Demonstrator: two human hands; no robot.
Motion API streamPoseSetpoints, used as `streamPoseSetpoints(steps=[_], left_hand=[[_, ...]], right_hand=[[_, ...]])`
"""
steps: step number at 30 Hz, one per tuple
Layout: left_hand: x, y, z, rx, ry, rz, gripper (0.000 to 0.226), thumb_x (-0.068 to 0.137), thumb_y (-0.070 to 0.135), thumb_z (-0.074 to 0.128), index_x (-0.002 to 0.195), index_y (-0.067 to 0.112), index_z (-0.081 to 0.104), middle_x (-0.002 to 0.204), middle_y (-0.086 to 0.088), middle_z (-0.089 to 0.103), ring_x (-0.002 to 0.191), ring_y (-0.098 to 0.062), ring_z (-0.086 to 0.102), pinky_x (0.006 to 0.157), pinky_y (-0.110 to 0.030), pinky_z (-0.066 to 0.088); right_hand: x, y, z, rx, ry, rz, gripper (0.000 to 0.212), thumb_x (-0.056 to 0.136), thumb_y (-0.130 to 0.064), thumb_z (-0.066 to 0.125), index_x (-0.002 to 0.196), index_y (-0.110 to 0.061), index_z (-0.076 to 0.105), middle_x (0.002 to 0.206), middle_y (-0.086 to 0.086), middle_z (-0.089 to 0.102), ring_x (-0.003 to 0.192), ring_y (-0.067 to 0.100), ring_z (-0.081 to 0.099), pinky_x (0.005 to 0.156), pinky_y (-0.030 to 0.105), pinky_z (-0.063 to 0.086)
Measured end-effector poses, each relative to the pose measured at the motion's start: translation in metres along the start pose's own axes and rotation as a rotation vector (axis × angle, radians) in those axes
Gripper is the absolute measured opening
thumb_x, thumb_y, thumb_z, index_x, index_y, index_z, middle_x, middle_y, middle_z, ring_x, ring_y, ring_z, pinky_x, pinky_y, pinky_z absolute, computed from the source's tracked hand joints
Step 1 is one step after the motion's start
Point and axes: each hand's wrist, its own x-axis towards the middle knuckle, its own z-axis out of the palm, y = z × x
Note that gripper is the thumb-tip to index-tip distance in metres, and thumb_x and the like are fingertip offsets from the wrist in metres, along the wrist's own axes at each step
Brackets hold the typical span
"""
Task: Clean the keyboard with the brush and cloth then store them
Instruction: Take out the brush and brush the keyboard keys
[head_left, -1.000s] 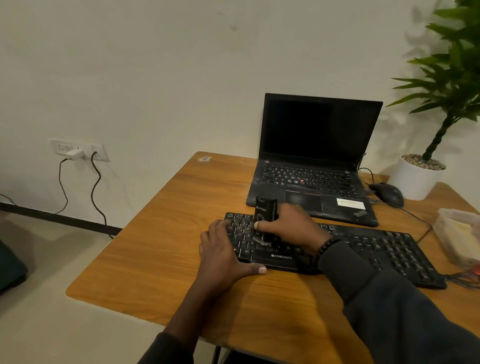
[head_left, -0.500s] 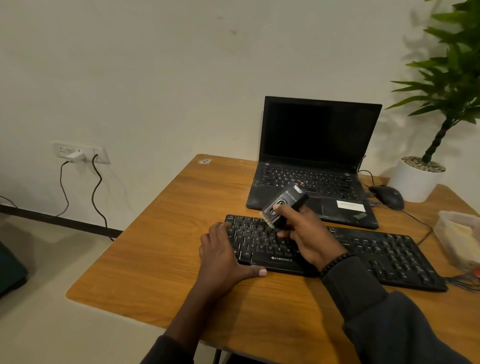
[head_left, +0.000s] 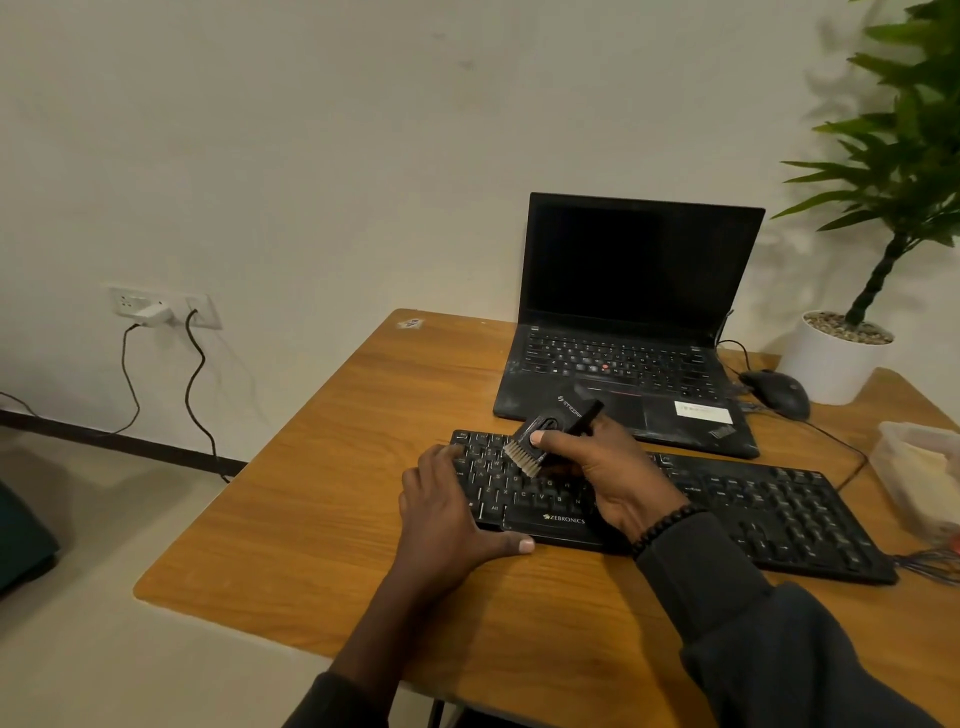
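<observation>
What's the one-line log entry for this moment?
stage: brushing | right hand: holds brush, bristles at keys | left hand: steadies keyboard | cloth: unseen

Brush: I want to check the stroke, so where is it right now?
In the head view the brush is gripped by the right hand, tilted above the keyboard's left end, just right of the left hand.

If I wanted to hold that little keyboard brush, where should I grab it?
Probably by the black handle, coming from the end away from the bristles. The brush has a flat, wide handle, and the right hand pinches it there with its thumb on top, leaving the pale bristles free above the keyboard.
</observation>
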Motion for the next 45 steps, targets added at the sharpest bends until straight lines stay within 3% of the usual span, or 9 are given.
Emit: streamPoseSetpoints(steps=[4,15,20,26,30,34,40,45], left_hand=[[0.000,0.001,-0.002,-0.065,-0.001,-0.020,0.125,0.049,0.079,0.076,0.145,0.023,0.019,0.146,0.006,0.023,0.130,-0.012,0.021,0.110,-0.036,0.027],[0.000,0.003,-0.004,-0.077,-0.001,-0.056,0.125,0.053,0.076,0.077,0.147,0.021,0.017,0.148,0.004,0.023,0.131,-0.011,0.021,0.112,-0.041,0.030],[-0.001,0.002,-0.002,-0.073,0.000,-0.059,0.126,0.051,0.080,0.075,0.147,0.021,0.018,0.147,0.004,0.024,0.129,-0.013,0.022,0.111,-0.041,0.031],[0.001,0.001,-0.002,-0.071,0.005,-0.065,0.126,0.051,0.079,0.076,0.147,0.021,0.019,0.146,0.005,0.025,0.129,-0.013,0.023,0.110,-0.039,0.030],[0.001,0.002,-0.002,-0.061,0.001,-0.075,0.128,0.051,0.079,0.076,0.148,0.019,0.017,0.147,0.004,0.024,0.130,-0.014,0.023,0.111,-0.039,0.031],[0.001,0.003,-0.001,-0.049,0.000,-0.079,0.128,0.052,0.079,0.076,0.148,0.019,0.016,0.148,0.004,0.023,0.132,-0.015,0.024,0.109,-0.036,0.025],[0.002,0.003,-0.001,-0.054,-0.010,-0.093,0.127,0.051,0.079,0.076,0.147,0.020,0.017,0.147,0.005,0.024,0.132,-0.014,0.024,0.109,-0.037,0.026],[0.001,0.005,-0.003,-0.076,-0.013,-0.106,0.127,0.050,0.077,0.078,0.147,0.021,0.017,0.146,0.006,0.024,0.132,-0.013,0.024,0.110,-0.036,0.025]], right_hand=[[0.004,-0.003,0.010,-0.181,0.000,-0.062,0.033,0.075,-0.010,0.080,0.102,-0.021,0.065,0.096,-0.001,0.074,0.087,0.015,0.071,0.072,0.032,0.058],[0.030,0.008,0.022,-0.527,-0.013,-0.101,0.033,0.073,-0.022,0.082,0.102,-0.023,0.068,0.092,-0.003,0.074,0.084,0.013,0.072,0.079,0.041,0.059],[0.032,0.008,0.027,-0.515,0.009,-0.079,0.029,0.074,-0.019,0.081,0.101,-0.018,0.069,0.088,0.000,0.074,0.078,0.015,0.072,0.073,0.039,0.061],[0.030,0.008,0.026,-0.495,-0.001,-0.078,0.027,0.073,-0.018,0.081,0.097,-0.020,0.069,0.089,0.000,0.075,0.080,0.016,0.072,0.077,0.042,0.060],[0.028,0.002,0.029,-0.778,-0.046,-0.199,0.041,0.075,-0.024,0.081,0.110,-0.020,0.061,0.102,-0.003,0.070,0.089,0.013,0.068,0.076,0.031,0.059],[0.031,-0.010,0.037,-0.968,0.046,-0.402,0.048,0.077,-0.024,0.079,0.120,-0.015,0.057,0.110,0.000,0.067,0.095,0.013,0.063,0.063,0.013,0.043],[0.024,-0.004,0.024,-0.990,-0.070,-0.448,0.052,0.079,-0.029,0.078,0.123,-0.017,0.054,0.113,-0.001,0.066,0.099,0.011,0.063,0.077,0.021,0.052],[0.018,-0.020,-0.001,-1.104,-0.184,-0.394,0.050,0.078,-0.029,0.078,0.121,-0.019,0.054,0.111,-0.006,0.065,0.091,0.003,0.058,0.067,0.012,0.047]])
